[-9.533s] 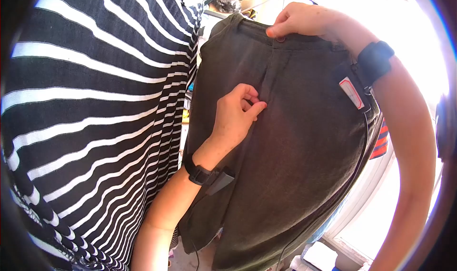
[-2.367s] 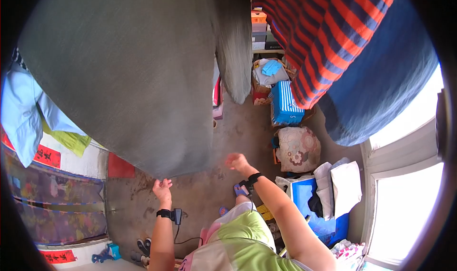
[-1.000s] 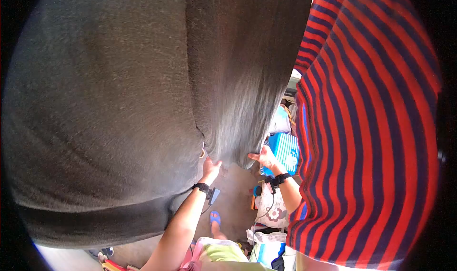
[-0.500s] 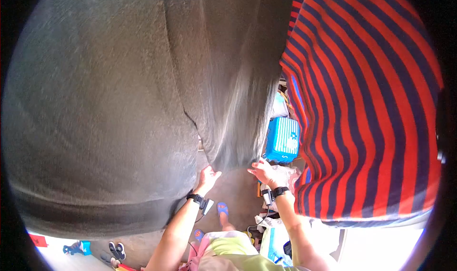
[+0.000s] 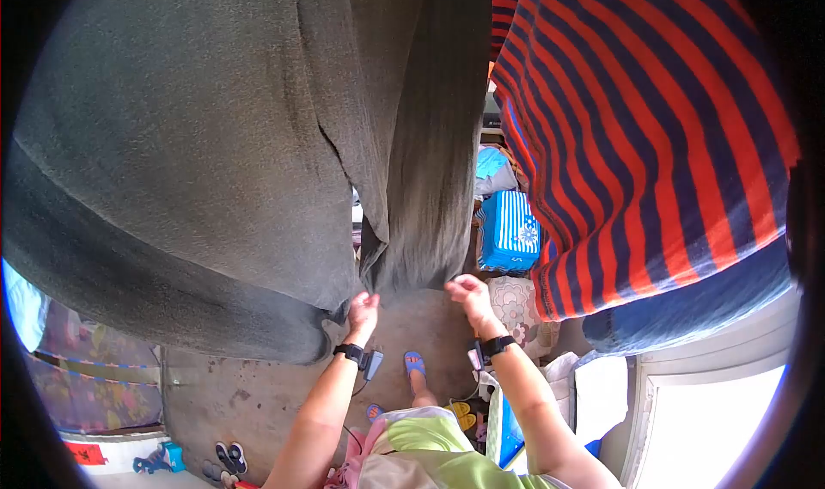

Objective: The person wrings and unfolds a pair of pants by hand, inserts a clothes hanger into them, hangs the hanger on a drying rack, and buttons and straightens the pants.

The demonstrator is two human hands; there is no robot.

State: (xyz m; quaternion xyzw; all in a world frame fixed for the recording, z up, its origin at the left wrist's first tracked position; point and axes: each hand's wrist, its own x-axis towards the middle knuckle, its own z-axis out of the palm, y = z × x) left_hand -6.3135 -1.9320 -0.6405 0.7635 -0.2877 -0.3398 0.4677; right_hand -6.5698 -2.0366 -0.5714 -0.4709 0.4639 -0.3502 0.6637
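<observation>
A large dark grey garment (image 5: 215, 137) hangs in front of me across the left and middle, its narrow middle part (image 5: 430, 205) falling in folds. At the left corner of that part's lower edge is my left hand (image 5: 362, 315), fingers closed in a pinch against the cloth. My right hand (image 5: 474, 303) has its fingers curled at the right corner of the same edge, thumb and fingertips together; the exact grip is partly hidden. Both wrists wear black straps with small devices. To the right hangs a red and navy striped garment (image 5: 636, 145).
Behind the cloth stands a blue and white striped box (image 5: 510, 231). Blue denim cloth (image 5: 696, 304) hangs below the stripes. Dark shoes (image 5: 230, 457) and yellow footwear (image 5: 461, 415) lie on the concrete floor (image 5: 245, 403). A white-framed bright opening (image 5: 709, 429) is at the lower right.
The middle part of the grey garment has narrowed and its blur has gone. Both hanging garments sit higher in view, showing more floor and the denim. My hands remain near its lower edge.
</observation>
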